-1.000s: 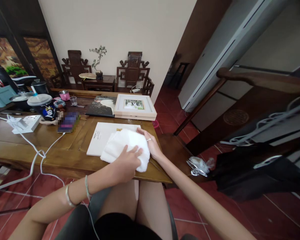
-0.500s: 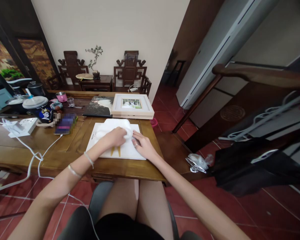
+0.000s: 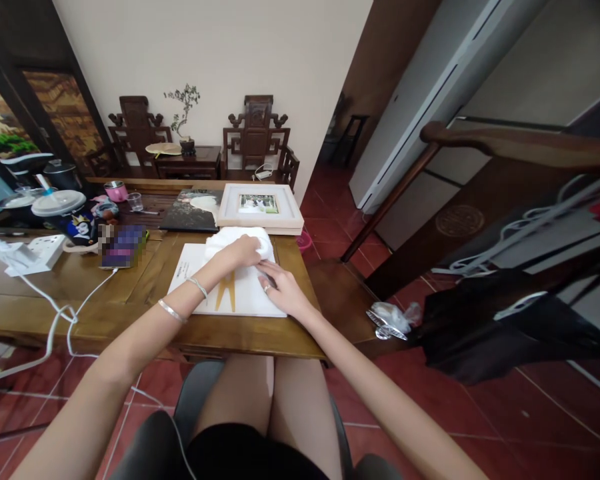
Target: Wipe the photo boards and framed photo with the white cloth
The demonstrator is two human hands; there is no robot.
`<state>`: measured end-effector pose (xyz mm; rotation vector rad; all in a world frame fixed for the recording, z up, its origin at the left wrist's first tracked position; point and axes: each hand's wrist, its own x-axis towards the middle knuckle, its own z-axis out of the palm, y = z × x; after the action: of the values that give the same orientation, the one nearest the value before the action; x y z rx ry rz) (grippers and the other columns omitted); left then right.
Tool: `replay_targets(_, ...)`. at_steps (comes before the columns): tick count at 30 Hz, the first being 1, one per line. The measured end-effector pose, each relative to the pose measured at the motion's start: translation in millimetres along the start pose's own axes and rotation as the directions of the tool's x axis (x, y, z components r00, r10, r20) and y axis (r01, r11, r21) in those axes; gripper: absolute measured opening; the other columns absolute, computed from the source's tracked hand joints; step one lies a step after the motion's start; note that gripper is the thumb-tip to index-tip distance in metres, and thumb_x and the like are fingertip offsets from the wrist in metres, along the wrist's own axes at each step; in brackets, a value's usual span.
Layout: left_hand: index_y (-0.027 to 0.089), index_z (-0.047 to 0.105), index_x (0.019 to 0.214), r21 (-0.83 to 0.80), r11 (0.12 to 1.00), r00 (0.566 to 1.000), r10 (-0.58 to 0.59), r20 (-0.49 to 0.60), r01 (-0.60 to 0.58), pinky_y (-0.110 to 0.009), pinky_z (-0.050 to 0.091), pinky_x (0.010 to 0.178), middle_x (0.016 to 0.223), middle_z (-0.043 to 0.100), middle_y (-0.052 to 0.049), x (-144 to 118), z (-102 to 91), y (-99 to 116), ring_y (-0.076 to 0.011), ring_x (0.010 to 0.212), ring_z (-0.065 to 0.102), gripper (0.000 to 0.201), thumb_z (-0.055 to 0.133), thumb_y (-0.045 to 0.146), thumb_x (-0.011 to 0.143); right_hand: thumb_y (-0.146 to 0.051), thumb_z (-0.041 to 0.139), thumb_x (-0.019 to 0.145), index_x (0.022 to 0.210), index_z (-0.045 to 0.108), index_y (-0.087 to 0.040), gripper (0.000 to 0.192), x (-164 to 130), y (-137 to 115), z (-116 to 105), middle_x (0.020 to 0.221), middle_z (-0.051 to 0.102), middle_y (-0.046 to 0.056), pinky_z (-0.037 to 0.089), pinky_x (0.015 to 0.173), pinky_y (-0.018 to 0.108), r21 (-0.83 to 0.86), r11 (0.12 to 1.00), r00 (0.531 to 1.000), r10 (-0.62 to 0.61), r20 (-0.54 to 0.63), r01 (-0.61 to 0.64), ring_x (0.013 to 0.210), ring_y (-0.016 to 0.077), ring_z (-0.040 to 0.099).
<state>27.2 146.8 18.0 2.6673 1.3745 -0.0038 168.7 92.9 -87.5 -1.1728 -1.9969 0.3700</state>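
On the table in front of me lies a flat white panel with yellow strokes across its lower middle and small dark print near its left edge. My left hand is closed over a bunched white cloth at the panel's upper part. Part of the cloth hides the panel's far edge. My right hand rests on the panel's right side, fingers stretched out toward the cloth, their tips close to my left hand.
Behind the panel are a light wooden picture frame and a dark picture panel. On the left are a phone on a cable, a power strip and a lidded cup. A wooden chair stands to the right.
My left hand has moved with the cloth toward the panel's far right part, uncovering more of the yellow strokes. My right hand stays on the right side. The view has shifted slightly.
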Motion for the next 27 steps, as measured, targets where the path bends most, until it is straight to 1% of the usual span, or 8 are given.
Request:
replay_targets(5,0.012,0.058,0.116,0.136,0.988,0.997,-0.075,0.031,0.070,-0.042,0.051,0.087,0.119,0.058,-0.012,-23,10.4,-11,-0.0231,0.103,0.060,0.028,0.054,0.027,0.093,-0.019,0.047,0.086,0.119,0.065,-0.013,0.038,-1,3,3,0.130,0.059,0.014,0.036,0.110,0.048,0.014,1.000,1.000,0.019,0.005,-0.019,0.128,0.0272,0.049)
replay_targets(10,0.007,0.067,0.101,0.206,0.978,0.999,0.029,0.040,-0.037,-0.048,0.038,0.104,0.137,0.047,-0.021,-87,30.7,26,-0.0350,0.130,0.041,0.024,0.052,0.008,0.083,-0.013,0.048,0.082,0.118,0.066,-0.019,0.041,0,2,3,0.130,0.061,0.009,0.036,0.111,0.049,0.045,0.999,1.000,0.001,0.002,-0.002,0.129,0.0265,0.048)
replay_targets(13,0.006,0.069,0.097,0.232,0.965,0.991,0.107,0.077,-0.122,-0.051,0.039,0.102,0.139,0.044,-0.024,-126,35.1,48,-0.0391,0.130,0.041,0.025,0.052,0.010,0.079,-0.009,0.048,0.080,0.120,0.065,-0.019,0.045,0,2,2,0.131,0.059,0.009,0.035,0.111,0.049,0.064,0.998,1.000,0.003,0.009,-0.004,0.129,0.0263,0.047)
replay_targets(15,0.007,0.070,0.095,0.221,0.965,0.989,0.124,0.080,-0.139,-0.048,0.041,0.101,0.138,0.046,-0.023,-134,32.7,53,-0.0373,0.128,0.043,0.026,0.050,0.009,0.078,-0.010,0.048,0.080,0.121,0.064,-0.018,0.045,0,2,1,0.132,0.058,0.010,0.034,0.112,0.049,0.062,0.998,1.000,0.011,0.010,-0.012,0.130,0.0264,0.047)
replay_targets(18,0.008,0.068,0.100,0.235,0.966,0.993,0.086,0.078,-0.102,-0.044,0.043,0.099,0.135,0.050,-0.021,-114,26.4,41,-0.0330,0.126,0.047,0.029,0.049,0.006,0.078,-0.012,0.046,0.082,0.120,0.064,-0.017,0.043,0,2,2,0.131,0.059,0.011,0.034,0.111,0.048,0.051,0.999,1.000,0.003,0.011,-0.004,0.130,0.0262,0.047)
replay_targets(21,0.008,0.066,0.104,0.260,0.964,0.997,0.040,0.058,-0.054,-0.042,0.046,0.096,0.135,0.051,-0.021,-70,24.3,15,-0.0311,0.123,0.049,0.030,0.047,0.007,0.080,-0.015,0.047,0.083,0.119,0.065,-0.017,0.040,0,2,2,0.129,0.061,0.011,0.036,0.110,0.049,0.049,0.999,1.000,-0.004,0.007,0.003,0.129,0.0264,0.048)
replay_targets(24,0.007,0.063,0.110,0.271,0.962,0.999,0.036,0.021,-0.041,-0.044,0.040,0.102,0.142,0.044,-0.020,-30,26.9,-8,-0.0301,0.131,0.041,0.034,0.042,0.004,0.082,-0.018,0.048,0.085,0.119,0.065,-0.017,0.038,-1,2,3,0.129,0.061,0.012,0.036,0.110,0.049,0.034,0.999,1.000,0.020,0.006,-0.020,0.128,0.0264,0.049)
replay_targets(27,0.006,0.061,0.114,0.287,0.957,1.000,0.029,-0.006,-0.026,-0.047,0.034,0.107,0.146,0.039,-0.020,-16,30.1,-16,-0.0297,0.136,0.034,0.038,0.040,0.001,0.082,-0.020,0.048,0.086,0.119,0.065,-0.014,0.038,0,2,2,0.130,0.060,0.014,0.035,0.110,0.048,0.022,0.999,0.999,0.037,0.015,-0.037,0.128,0.0265,0.049)
